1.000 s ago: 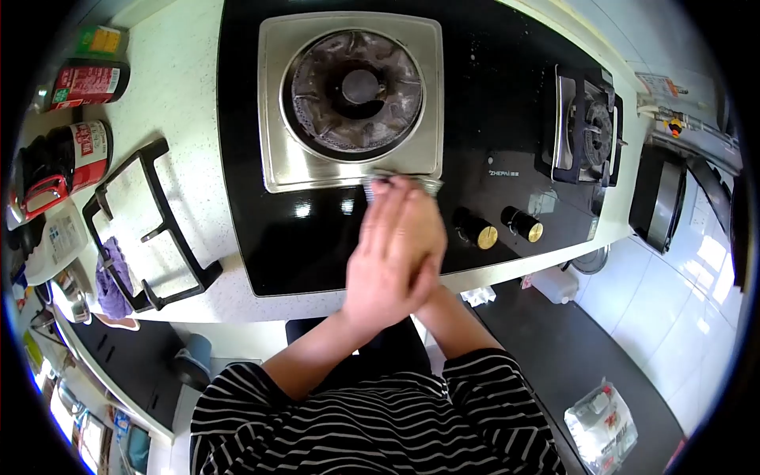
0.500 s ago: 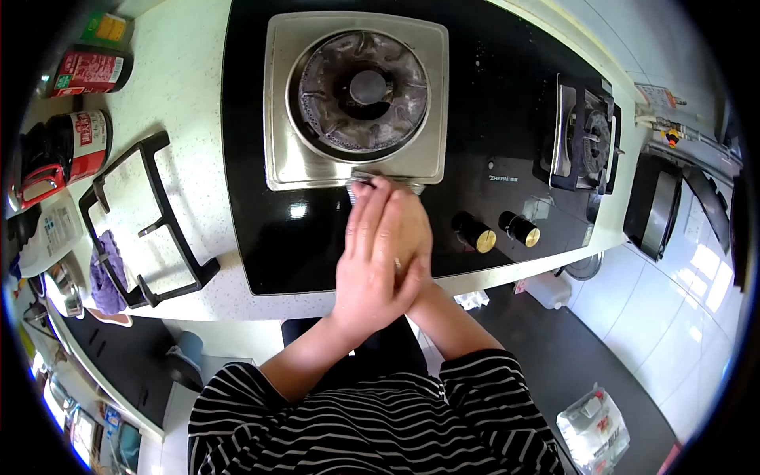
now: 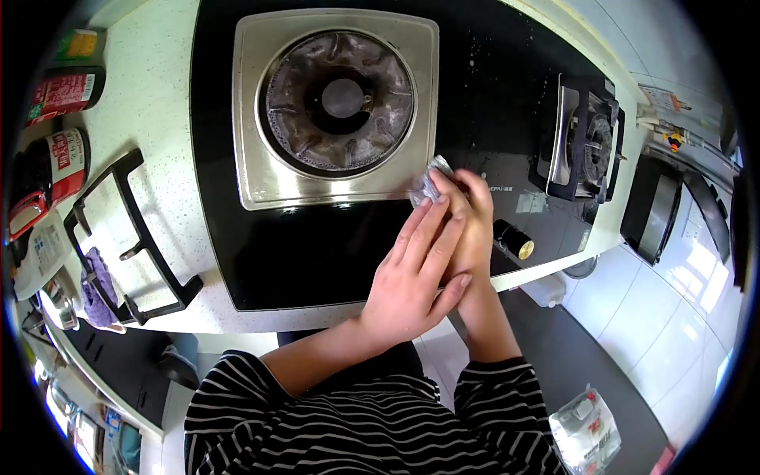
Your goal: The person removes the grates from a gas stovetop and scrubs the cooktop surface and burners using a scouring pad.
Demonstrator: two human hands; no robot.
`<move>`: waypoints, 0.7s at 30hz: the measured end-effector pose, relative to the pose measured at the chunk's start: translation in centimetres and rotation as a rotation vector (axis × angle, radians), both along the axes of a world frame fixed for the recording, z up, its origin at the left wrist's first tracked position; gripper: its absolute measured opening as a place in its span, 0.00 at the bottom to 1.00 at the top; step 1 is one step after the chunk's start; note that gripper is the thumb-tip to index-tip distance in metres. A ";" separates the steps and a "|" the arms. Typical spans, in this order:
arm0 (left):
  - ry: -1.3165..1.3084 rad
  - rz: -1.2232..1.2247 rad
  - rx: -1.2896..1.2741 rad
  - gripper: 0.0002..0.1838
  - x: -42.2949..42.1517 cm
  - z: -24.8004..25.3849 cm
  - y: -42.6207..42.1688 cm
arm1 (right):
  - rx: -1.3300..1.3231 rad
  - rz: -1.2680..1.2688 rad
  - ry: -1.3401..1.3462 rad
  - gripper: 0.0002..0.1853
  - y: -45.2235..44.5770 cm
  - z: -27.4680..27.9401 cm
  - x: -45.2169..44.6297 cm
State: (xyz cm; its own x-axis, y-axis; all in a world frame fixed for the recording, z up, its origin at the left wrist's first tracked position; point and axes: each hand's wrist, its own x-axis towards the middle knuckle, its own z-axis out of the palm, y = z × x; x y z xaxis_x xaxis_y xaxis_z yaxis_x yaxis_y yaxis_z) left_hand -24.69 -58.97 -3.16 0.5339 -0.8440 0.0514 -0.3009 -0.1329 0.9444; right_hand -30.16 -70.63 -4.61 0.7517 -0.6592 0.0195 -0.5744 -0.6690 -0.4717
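Note:
My right hand (image 3: 473, 226) is closed on a crumpled silvery-grey cloth-like pad (image 3: 431, 180) at the front right corner of the square steel burner plate (image 3: 340, 191). Only part of the pad shows; the fingers cover the rest, and its exact kind is unclear. Across the back of the right hand lies my left hand (image 3: 412, 281), its fingers stretched out and its thumb apart near the right wrist. Inside the plate, the round burner (image 3: 343, 99) looks wet and greyish, with small bubbles around its rim.
A black pan support (image 3: 146, 229) lies on the left counter, over a purple cloth (image 3: 96, 289). Sauce bottles (image 3: 67, 162) stand behind it. A second burner with its grate (image 3: 590, 142) is at the right, and a gold-tipped knob (image 3: 514, 240) sits near my right wrist.
Both hands have moved right, from the plate's front edge to its front right corner, taking the silvery pad along. The left fingers are more spread. The view has shifted slightly.

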 end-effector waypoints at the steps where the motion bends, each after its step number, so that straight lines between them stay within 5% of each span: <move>1: 0.020 0.026 0.000 0.36 0.0 0.1 -0.3 | 0.069 0.020 -0.031 0.19 -0.8 -0.1 0.6; 14: -0.122 -0.029 0.204 0.48 -0.4 0.5 -2.4 | 0.093 0.268 -0.123 0.16 -4.8 -0.3 1.1; 21: -0.165 0.085 0.192 0.45 0.6 0.4 -5.3 | 0.124 0.298 -0.137 0.18 -7.3 -0.2 3.2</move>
